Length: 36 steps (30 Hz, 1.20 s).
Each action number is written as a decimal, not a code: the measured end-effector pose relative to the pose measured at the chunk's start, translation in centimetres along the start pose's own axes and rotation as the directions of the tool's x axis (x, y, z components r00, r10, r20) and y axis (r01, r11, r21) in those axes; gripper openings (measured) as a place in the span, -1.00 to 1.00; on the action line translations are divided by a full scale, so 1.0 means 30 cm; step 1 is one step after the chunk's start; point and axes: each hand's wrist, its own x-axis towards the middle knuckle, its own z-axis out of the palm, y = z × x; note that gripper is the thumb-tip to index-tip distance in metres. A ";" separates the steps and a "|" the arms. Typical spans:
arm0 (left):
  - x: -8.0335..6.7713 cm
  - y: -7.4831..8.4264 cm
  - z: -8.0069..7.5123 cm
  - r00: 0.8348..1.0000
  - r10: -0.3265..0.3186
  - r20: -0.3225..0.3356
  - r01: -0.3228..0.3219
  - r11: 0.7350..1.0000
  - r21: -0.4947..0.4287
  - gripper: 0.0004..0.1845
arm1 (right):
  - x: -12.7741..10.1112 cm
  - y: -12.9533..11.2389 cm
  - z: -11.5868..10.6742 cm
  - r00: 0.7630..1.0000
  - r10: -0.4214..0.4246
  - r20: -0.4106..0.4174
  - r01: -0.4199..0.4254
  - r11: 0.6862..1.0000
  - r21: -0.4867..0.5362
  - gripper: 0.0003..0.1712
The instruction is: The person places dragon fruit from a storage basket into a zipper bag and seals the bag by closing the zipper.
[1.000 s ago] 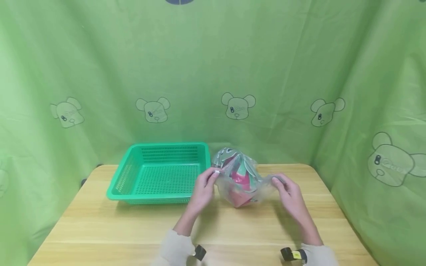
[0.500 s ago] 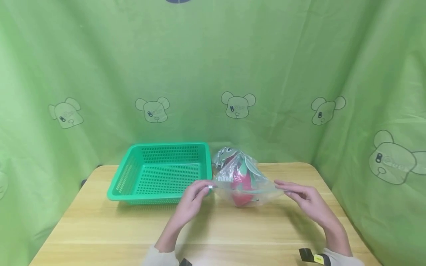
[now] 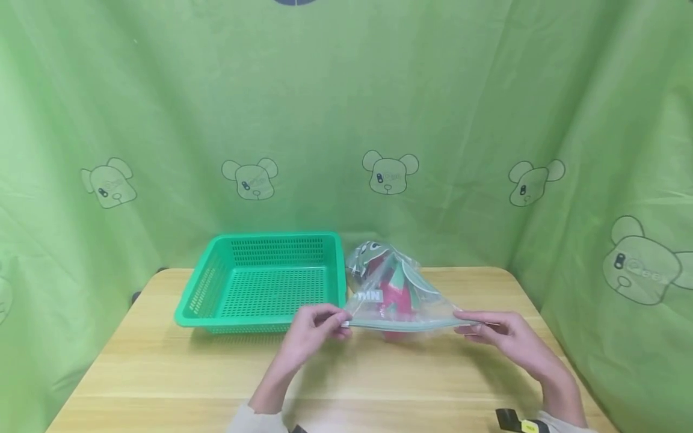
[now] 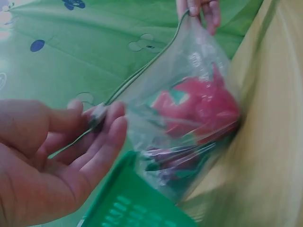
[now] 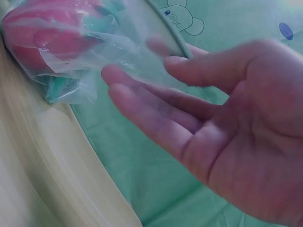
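Zip bag (image 3: pixel 397 300) edge taut between pinching left hand (image 3: pixel 314 328) and right hand (image 3: pixel 506 337), just beside basket (image 3: pixel 260 240) rim.

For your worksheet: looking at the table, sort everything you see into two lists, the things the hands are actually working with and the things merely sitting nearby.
In use:
- clear zip bag, with red and green items inside
- left hand, pinching the bag's left end
- right hand, holding the bag's right end

Merely nearby:
- green basket, left of the bag
- wooden table
- green bear-print curtain
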 end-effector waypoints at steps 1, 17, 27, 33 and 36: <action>0.003 -0.005 0.004 1.000 -0.011 -0.023 0.011 1.000 -0.020 -0.82 | -0.004 -0.002 -0.001 1.000 0.021 0.011 -0.021 1.000 0.002 -0.59; 0.015 -0.054 0.034 0.973 -0.205 -0.109 0.174 0.954 -0.244 -0.69 | 0.035 0.027 0.029 0.891 0.343 -0.297 -0.340 0.938 0.064 -0.61; 0.014 -0.090 0.084 0.959 -0.282 0.026 0.268 0.874 -0.405 -0.70 | 0.032 0.054 0.011 0.859 0.333 -0.389 -0.272 0.940 0.204 -0.47; 0.015 -0.105 0.092 0.962 -0.274 0.014 0.252 0.859 -0.445 -0.71 | 0.030 0.050 0.011 0.853 0.346 -0.391 -0.281 0.935 0.215 -0.42; 0.013 -0.097 0.088 0.964 -0.264 -0.041 0.224 0.880 -0.418 -0.73 | 0.031 0.045 0.013 0.856 0.350 -0.380 -0.298 0.935 0.191 -0.42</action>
